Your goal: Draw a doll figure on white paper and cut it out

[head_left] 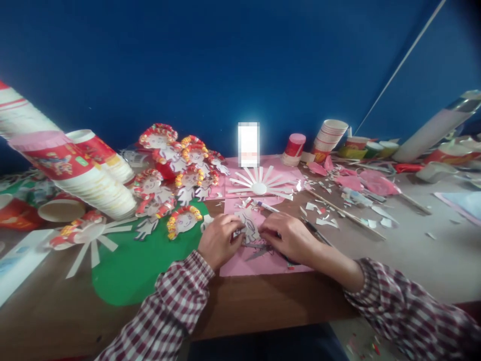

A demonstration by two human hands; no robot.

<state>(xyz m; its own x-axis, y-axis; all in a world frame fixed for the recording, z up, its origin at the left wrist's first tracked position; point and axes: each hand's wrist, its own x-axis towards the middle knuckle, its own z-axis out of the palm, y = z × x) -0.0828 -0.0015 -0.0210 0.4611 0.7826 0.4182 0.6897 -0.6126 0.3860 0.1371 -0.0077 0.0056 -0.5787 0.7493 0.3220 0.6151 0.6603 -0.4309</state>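
Between my hands is a white paper cutout point(248, 223) with dark drawn lines, held just above a pink sheet point(233, 265). My left hand point(221, 240) is closed, its thumb and fingers pinching the cutout's left side. On the other side my right hand point(288, 235) has its fingertips pressed together at the right edge of the cutout. Scissors point(258, 253) lie on the pink sheet below, blades toward the left; their handles are partly hidden under my right hand. A marker point(266, 206) rests just beyond the cutout.
Finished-looking paper dolls with curled red and yellow hair point(195, 155) crowd the back left, by a green sheet point(128, 273). Stacked paper cups point(75, 170) lean at left. A cup cut into strips point(259, 188) lies ahead. Paper scraps point(326, 222) and sticks point(345, 215) litter the right.
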